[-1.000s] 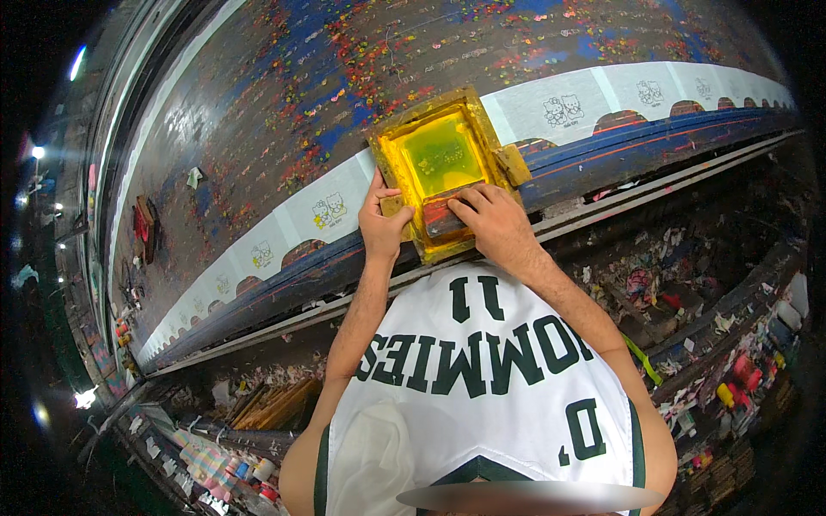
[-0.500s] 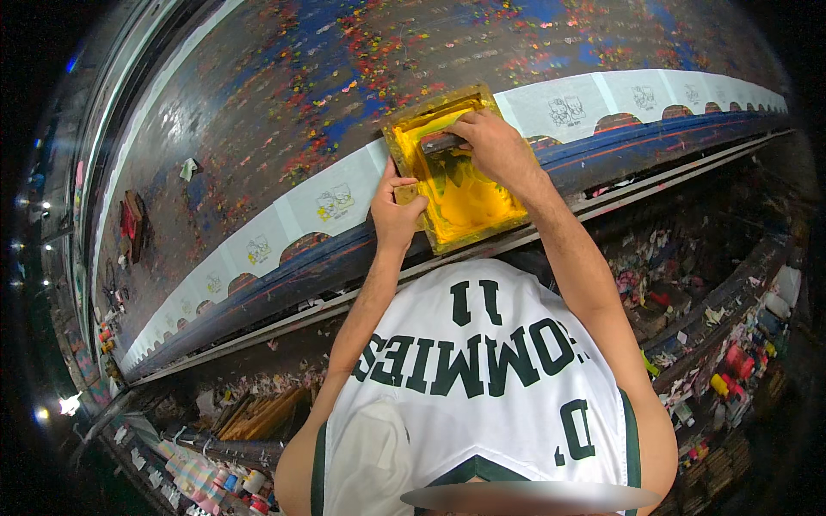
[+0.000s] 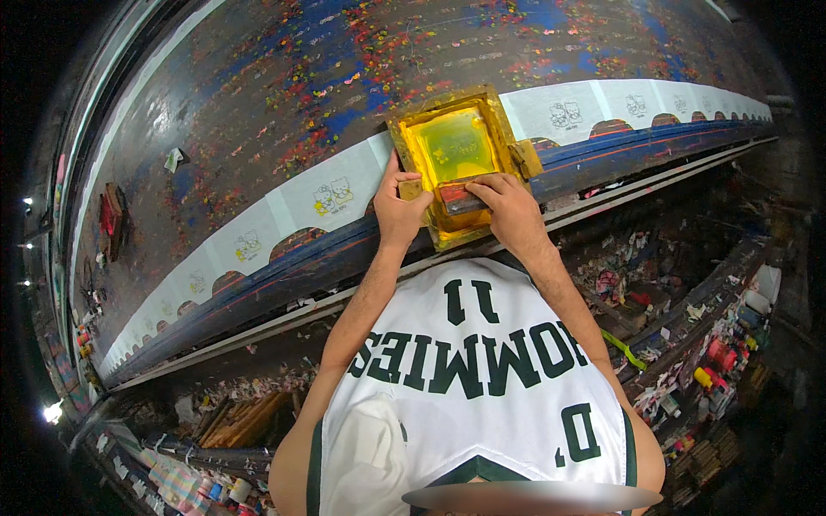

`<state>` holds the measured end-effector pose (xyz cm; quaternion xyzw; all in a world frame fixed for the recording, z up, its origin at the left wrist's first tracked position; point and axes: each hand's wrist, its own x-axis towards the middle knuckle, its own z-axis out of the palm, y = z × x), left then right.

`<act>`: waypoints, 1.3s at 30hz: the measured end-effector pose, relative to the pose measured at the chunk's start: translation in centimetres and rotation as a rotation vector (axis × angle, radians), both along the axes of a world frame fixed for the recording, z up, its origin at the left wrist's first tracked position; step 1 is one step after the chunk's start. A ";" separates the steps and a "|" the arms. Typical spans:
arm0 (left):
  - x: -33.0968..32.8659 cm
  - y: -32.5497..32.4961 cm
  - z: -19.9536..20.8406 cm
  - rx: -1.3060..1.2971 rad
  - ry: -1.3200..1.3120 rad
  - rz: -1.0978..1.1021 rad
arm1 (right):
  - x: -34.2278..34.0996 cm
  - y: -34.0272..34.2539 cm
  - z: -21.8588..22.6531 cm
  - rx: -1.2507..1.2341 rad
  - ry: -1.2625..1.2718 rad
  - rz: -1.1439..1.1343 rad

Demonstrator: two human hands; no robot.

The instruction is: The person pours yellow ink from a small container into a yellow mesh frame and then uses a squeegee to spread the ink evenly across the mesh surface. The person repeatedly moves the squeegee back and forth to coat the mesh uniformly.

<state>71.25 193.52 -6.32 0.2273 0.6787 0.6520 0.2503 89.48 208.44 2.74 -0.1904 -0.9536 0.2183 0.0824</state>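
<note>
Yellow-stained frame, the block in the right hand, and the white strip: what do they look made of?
Frame: probably wood, its thick, squared rim dull brown under yellow smears. Block in the right hand: perhaps worn wood, with patchy red and dark colouring. White strip: thin fabric or paper, smooth and matte, lying flat; which, I can't tell.

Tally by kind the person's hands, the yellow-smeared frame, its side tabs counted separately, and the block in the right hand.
Left hand and right hand: 2
Yellow-smeared frame: 1
Left side tab and right side tab: 2
Red-and-dark block: 1
Total: 6
</note>
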 end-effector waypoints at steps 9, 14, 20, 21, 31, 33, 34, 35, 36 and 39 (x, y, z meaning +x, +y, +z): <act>0.5 -0.1 1.3 -0.033 0.095 0.031 | 0.5 0.7 0.5 -0.007 0.065 0.049; 2.6 4.0 2.5 0.008 0.146 0.007 | 3.3 4.8 0.9 0.007 0.110 0.045; 7.6 13.8 2.7 0.049 0.084 0.000 | 8.2 13.6 1.6 0.021 0.089 0.030; 8.4 15.1 2.7 0.033 0.066 -0.006 | 9.1 14.9 1.8 0.028 0.077 0.030; 11.5 20.3 3.3 -0.041 -0.087 0.017 | 12.3 21.4 2.0 0.031 0.082 0.099; 11.4 20.3 3.5 -0.046 -0.116 0.022 | 12.3 21.7 2.3 0.034 0.084 0.118; 11.4 20.3 3.6 -0.050 -0.128 0.023 | 12.3 21.8 2.4 0.033 0.085 0.124; 11.3 20.2 3.7 -0.064 -0.141 0.026 | 12.2 21.8 2.5 0.031 0.085 0.129; 11.3 20.1 3.8 -0.047 -0.139 0.022 | 12.2 21.8 2.7 0.025 0.086 0.129; 11.3 19.9 3.9 -0.039 -0.141 0.016 | 12.2 21.8 2.8 0.014 0.091 0.132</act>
